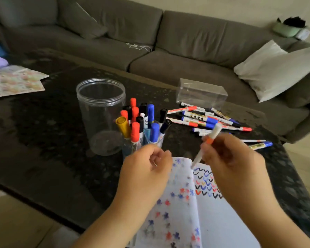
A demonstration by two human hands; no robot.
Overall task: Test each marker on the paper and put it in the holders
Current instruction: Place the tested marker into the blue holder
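Head view: right hand (229, 158) pinches a light, stiff marker (207, 146) mid-barrel, a sound hold; left hand (147, 165) curled, seemingly holding nothing

Marker (207, 145) tilted (blurred) above paper (209, 212).

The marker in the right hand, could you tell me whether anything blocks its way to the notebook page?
Nothing visible does. The right hand holds the marker with its tip just above the open notebook.
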